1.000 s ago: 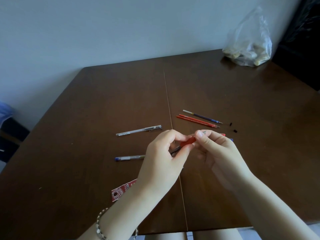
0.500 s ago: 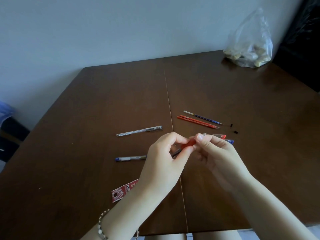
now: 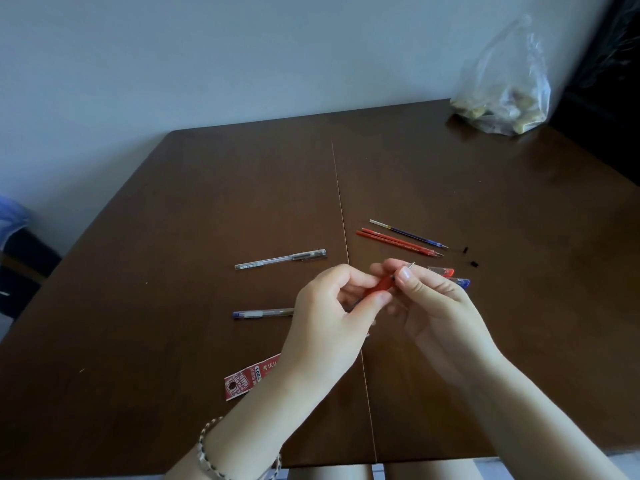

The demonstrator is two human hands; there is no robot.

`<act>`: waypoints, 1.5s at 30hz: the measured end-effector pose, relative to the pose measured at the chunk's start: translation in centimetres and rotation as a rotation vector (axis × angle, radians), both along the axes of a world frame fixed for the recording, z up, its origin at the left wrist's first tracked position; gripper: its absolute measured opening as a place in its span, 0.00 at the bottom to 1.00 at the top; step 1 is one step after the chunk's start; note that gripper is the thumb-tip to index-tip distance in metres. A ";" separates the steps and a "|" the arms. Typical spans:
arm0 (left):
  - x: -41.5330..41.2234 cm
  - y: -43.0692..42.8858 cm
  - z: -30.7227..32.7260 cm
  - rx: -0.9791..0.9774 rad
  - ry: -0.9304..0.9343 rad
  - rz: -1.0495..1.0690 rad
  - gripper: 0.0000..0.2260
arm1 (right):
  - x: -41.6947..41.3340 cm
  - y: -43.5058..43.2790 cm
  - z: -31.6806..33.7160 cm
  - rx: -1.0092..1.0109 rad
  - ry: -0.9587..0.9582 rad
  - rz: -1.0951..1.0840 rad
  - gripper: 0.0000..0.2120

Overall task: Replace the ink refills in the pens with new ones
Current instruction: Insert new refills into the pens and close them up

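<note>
A red pen [image 3: 383, 284] is held between both hands above the table's middle. My left hand [image 3: 332, 320] pinches its barrel, and my right hand [image 3: 433, 303] grips the tip end, where the metal point sticks out past my thumb. Two red refills [image 3: 398, 242] and a blue refill [image 3: 408, 233] lie just beyond the hands. A clear pen [image 3: 280, 259] rests to the left. A blue-capped pen [image 3: 263, 313] lies partly behind my left hand. A red cap [image 3: 443, 271] and a blue cap [image 3: 460, 282] peek out behind my right hand.
Red refill packaging [image 3: 251, 377] lies near the front, under my left wrist. Two tiny black bits [image 3: 470, 257] sit right of the refills. A clear plastic bag [image 3: 502, 98] stands at the far right corner of the brown table [image 3: 173, 341]. A wall borders the far edge.
Both hands have kept hold of the red pen and shifted slightly, with the fingers adjusting at the tip end. Everything on the table is where it was.
</note>
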State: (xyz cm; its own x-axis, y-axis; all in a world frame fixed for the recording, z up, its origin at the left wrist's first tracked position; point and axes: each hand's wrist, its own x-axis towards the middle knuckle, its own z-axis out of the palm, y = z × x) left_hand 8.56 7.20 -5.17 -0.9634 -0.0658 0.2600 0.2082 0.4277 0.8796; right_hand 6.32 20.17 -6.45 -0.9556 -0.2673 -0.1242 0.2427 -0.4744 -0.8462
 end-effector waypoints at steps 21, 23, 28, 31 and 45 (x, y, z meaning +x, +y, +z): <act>-2.4 0.4 -0.9 -0.406 0.173 0.056 0.05 | -1.7 1.8 1.3 0.666 -0.021 -0.139 0.08; -2.6 -0.2 -0.9 -0.374 0.061 0.105 0.07 | -3.0 3.8 1.3 0.991 0.140 -0.181 0.07; -2.4 -2.0 -1.0 -0.402 -0.074 0.154 0.07 | -6.8 6.1 -0.8 1.644 0.305 -0.134 0.13; -2.1 -2.5 -0.9 -0.399 -0.080 0.163 0.07 | -7.7 5.5 -1.5 1.710 0.236 0.022 0.12; -1.9 -2.9 0.4 -0.303 -0.024 0.083 0.05 | -4.0 3.7 3.2 1.085 0.591 -0.072 0.03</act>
